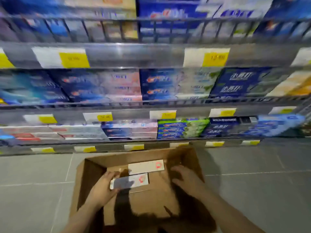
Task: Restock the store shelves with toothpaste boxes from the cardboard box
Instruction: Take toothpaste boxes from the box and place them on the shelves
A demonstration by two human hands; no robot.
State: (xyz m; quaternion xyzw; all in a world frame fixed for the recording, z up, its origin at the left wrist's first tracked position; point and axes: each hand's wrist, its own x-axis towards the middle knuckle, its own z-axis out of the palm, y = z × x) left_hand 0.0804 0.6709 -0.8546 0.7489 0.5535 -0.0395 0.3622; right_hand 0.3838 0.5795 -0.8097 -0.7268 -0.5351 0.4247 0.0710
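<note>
An open cardboard box (pixel 90 174) stands on the floor below the shelves. Inside it my left hand (pixel 102 190) grips one end of a white toothpaste box (pixel 134 181) with a red mark. A second white toothpaste box (pixel 144 167) lies just behind it on the carton's bottom. My right hand (pixel 186 179) hovers inside the carton at its right wall, fingers spread and holding nothing. The view is blurred.
Wire-fronted store shelves (pixel 151 56) rise in front of me, packed with blue, white and green toothpaste boxes (pixel 181 128) and lined with yellow price tags (pixel 104 117). Grey tiled floor (pixel 252 182) surrounds the carton on both sides.
</note>
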